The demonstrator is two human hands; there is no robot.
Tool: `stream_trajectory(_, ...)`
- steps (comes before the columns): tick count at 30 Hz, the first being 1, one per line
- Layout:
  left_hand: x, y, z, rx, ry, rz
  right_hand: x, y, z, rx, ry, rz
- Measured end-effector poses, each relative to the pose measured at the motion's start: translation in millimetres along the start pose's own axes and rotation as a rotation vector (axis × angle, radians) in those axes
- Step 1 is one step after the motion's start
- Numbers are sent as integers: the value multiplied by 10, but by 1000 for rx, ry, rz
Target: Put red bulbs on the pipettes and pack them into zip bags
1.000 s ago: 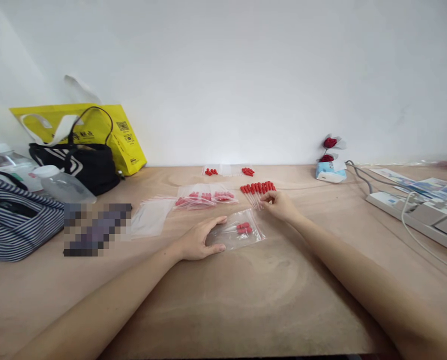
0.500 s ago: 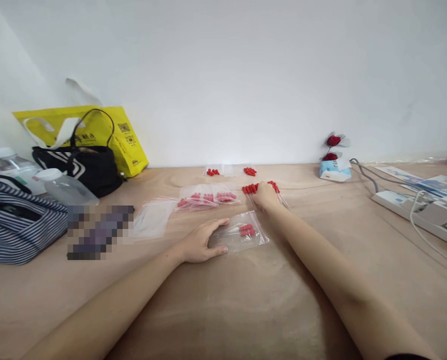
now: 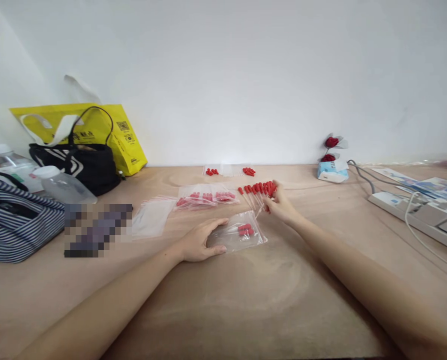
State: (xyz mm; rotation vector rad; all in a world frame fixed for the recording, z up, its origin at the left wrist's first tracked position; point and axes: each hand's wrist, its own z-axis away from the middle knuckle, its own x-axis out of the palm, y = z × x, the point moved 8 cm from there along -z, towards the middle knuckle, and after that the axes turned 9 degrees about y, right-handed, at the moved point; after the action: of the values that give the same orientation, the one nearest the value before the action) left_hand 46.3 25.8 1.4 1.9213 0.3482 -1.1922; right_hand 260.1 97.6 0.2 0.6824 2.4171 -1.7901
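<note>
My left hand rests on the table with thumb and fingers spread, touching the left edge of a clear zip bag. Two red-bulbed droppers lie in or on that bag; I cannot tell which. Up and to the right, my right hand is closed around a dropper, its thin clear tube pointing down toward the bag's top right corner. Beside its fingers lies a row of droppers with red rubber bulbs and clear tubes; the fingers partly hide the right end.
Filled zip bags lie behind my left hand, flat bags to their left. Red bulbs sit near the wall. Left stand a striped bag, bottles and a yellow bag. A power strip and tissue pack are right.
My right hand has drawn back and a little right from the top of the dropper row, uncovering more bulbs, and now holds a dropper. My left hand stays put; the view has shifted slightly.
</note>
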Motion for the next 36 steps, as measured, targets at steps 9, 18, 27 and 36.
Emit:
stream_trajectory(9, 0, 24, -4, 1, 3, -6, -43, 228, 385, 285, 68, -461)
stream_trajectory(18, 5, 12, 13, -15, 2, 1, 219, 105, 547, 334, -107, -506)
stream_trajectory(27, 7, 22, -1, -3, -1, -9, 402, 31, 576, 235, -245, -281)
stream_trajectory(36, 10, -3, 4, 6, 8, -13, 329, 37, 388, 98, -278, 89)
